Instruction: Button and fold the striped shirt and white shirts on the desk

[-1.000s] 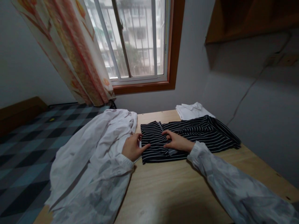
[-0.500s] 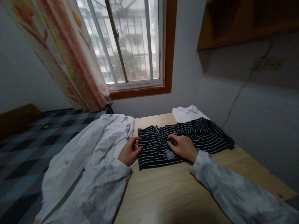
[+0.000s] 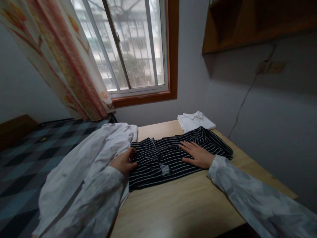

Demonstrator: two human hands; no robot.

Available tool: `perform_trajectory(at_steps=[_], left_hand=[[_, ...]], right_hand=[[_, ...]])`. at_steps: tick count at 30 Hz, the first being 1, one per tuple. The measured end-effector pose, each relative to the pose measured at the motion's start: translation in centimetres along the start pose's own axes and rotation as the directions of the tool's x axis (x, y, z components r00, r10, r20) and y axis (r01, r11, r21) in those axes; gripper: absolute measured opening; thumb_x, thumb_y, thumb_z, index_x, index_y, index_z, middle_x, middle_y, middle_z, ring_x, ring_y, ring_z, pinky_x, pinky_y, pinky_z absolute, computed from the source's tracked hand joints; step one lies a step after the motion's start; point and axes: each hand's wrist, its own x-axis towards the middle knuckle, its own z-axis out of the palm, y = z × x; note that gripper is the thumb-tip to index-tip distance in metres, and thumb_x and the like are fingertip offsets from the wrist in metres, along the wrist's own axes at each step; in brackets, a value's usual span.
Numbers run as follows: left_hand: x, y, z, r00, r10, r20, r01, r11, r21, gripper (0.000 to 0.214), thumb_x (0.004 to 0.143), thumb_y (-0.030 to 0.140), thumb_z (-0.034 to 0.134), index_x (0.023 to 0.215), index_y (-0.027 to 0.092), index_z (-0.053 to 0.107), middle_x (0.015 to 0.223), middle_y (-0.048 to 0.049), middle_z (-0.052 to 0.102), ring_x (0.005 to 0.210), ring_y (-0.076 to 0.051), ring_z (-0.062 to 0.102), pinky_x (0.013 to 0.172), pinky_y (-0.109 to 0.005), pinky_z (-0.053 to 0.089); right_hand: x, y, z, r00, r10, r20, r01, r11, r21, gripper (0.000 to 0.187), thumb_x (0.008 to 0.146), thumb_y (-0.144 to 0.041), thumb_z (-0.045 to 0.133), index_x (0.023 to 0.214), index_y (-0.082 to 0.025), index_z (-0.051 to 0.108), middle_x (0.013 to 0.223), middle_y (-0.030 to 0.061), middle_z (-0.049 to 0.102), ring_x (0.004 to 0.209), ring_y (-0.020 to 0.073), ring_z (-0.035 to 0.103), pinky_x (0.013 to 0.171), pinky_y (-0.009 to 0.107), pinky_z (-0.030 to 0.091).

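Observation:
A black-and-white striped garment [image 3: 146,168] lies folded flat on the wooden table, with a small pale patch showing near its front edge. At its left edge, my left hand [image 3: 123,161] is curled, thumb and fingers closed on the cloth; some fingertips are hidden. My right hand [image 3: 199,156] rests palm down on the middle of the striped cloth, fingers stretched out. Beside my left forearm, a loose white garment [image 3: 99,148] is heaped along the table's left side.
Behind the striped cloth, a folded white garment [image 3: 196,122] sits at the far edge of the table [image 3: 173,211]. A checked bed [image 3: 22,168] is at the left. Ahead are a window and a curtain [image 3: 71,62]; a shelf [image 3: 237,26] hangs upper right.
My right hand has gone from a pinch near the cloth's middle to lying flat, farther right. My left hand has closed on the left edge. The view has shifted somewhat.

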Motion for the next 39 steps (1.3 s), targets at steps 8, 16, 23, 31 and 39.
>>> perform_trajectory(at_steps=[8,16,23,31,39], left_hand=[[-0.2,5.3,0.8,0.949,0.313,-0.047,-0.286,0.913,0.292,0.039,0.082,0.061,0.079,0.098,0.026,0.073,0.097,-0.0079,0.072,0.086,-0.029,0.069,0.078,-0.039,0.053],[-0.4,4.2,3.1,0.886,0.449,0.112,-0.463,0.863,0.204,0.02,0.1,0.038,0.063,0.103,0.028,0.08,0.107,-0.0077,0.073,0.1,-0.026,0.072,0.086,-0.035,0.056],[-1.2,4.5,3.0,0.879,0.467,-0.092,-0.461,0.884,0.083,0.023,0.102,0.041,0.065,0.107,0.028,0.083,0.11,-0.0074,0.075,0.101,-0.024,0.073,0.09,-0.037,0.06],[-0.8,8.1,3.4,0.898,0.432,-0.079,-0.432,0.902,0.02,0.031,0.1,0.05,0.068,0.119,0.028,0.078,0.119,-0.0073,0.075,0.101,-0.025,0.073,0.092,-0.04,0.059],[3.3,2.0,3.1,0.911,-0.003,-0.412,0.0,1.0,-0.006,0.051,0.089,0.06,0.072,0.116,0.016,0.069,0.11,-0.0144,0.074,0.098,-0.031,0.073,0.09,-0.043,0.059]], right_hand=[[3.6,-6.7,-1.4,0.957,0.007,-0.291,0.062,0.971,0.229,0.036,0.099,-0.045,0.071,0.125,-0.021,0.077,0.133,0.015,0.072,0.13,0.0307,0.062,0.116,0.047,0.046],[10.8,-11.8,0.9,0.96,0.271,0.073,-0.28,0.907,0.315,0.042,0.078,-0.063,0.086,0.087,-0.023,0.081,0.087,0.0057,0.079,0.085,0.0249,0.072,0.074,0.031,0.048],[11.0,-11.9,2.0,0.998,0.056,0.018,-0.051,0.658,0.751,0.022,0.083,-0.028,0.077,0.102,-0.017,0.082,0.103,0.0035,0.083,0.097,0.0224,0.073,0.09,0.031,0.053],[8.6,-9.4,1.3,0.981,0.195,0.007,-0.074,0.34,0.937,0.023,0.077,-0.036,0.081,0.09,-0.018,0.076,0.087,0.0006,0.078,0.086,0.0186,0.071,0.084,0.03,0.055],[9.3,-7.6,0.4,0.908,0.392,0.148,-0.382,0.629,0.678,0.049,0.09,-0.055,0.079,0.119,-0.019,0.065,0.074,0.0004,0.07,0.061,0.0174,0.064,0.058,0.028,0.046]])
